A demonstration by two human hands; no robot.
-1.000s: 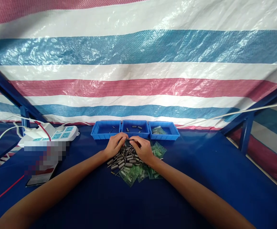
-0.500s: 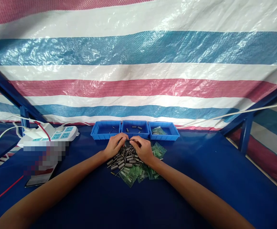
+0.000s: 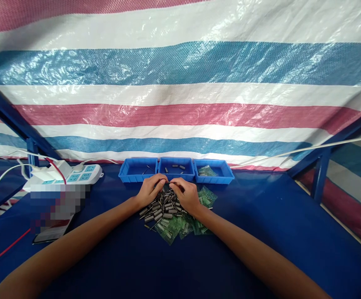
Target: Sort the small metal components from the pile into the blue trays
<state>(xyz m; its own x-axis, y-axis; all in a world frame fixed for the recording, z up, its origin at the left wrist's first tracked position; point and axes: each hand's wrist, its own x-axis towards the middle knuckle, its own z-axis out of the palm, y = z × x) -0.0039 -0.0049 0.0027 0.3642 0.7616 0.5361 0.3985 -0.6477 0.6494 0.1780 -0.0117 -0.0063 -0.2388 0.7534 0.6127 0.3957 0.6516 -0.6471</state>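
Note:
My left hand (image 3: 151,189) and my right hand (image 3: 185,193) meet fingertip to fingertip above the far side of a pile of small metal parts (image 3: 162,209). Both are closed in a pinch, and whatever sits between the fingers is too small and covered to name. The pile mixes short grey cylinders with thin dark pins. Green-tinted plastic packets (image 3: 168,230) holding small parts lie at its near edge, and another green packet (image 3: 208,196) shows beyond my right wrist.
Behind my hands stand three blue bins: the left bin (image 3: 130,177) holds thin pins, the middle bin (image 3: 180,160) a few cylinders, the right bin (image 3: 218,179) a packet. To the left are a white power strip (image 3: 89,176) with cables and a partly blurred phone-like device (image 3: 51,236).
Almost nothing differs. My hands keep the same place over the pile, with only a very slight shift at the fingertips.

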